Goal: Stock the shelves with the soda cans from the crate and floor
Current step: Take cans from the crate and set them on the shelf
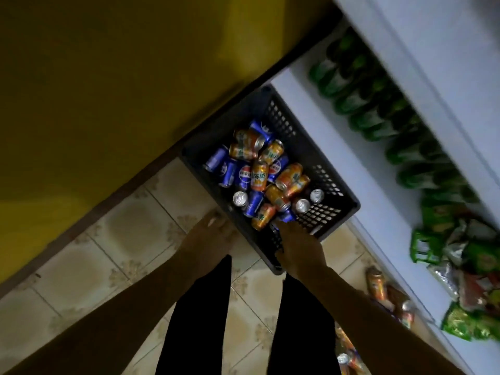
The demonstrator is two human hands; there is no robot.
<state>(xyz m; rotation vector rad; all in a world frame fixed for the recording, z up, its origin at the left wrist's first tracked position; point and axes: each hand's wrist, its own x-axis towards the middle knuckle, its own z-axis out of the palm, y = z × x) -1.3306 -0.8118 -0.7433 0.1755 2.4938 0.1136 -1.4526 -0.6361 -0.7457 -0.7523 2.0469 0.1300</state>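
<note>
A dark grey plastic crate (328,182) stands on the tiled floor against the white shelf unit. It holds several blue and orange soda cans (259,174) in a loose heap. My right hand (299,246) reaches over the crate's near rim and its fingers close around a blue can (286,215) at the near corner. My left hand (209,228) hovers above the floor just left of the crate, fingers loosely extended and holding nothing. More orange cans (376,284) lie on the floor by the shelf base at lower right.
The white shelves (322,112) on the right carry rows of green bottles (359,104) and green snack bags (460,255). A yellow wall (108,77) runs along the left. My dark trouser legs (194,320) fill the lower middle above beige tiles.
</note>
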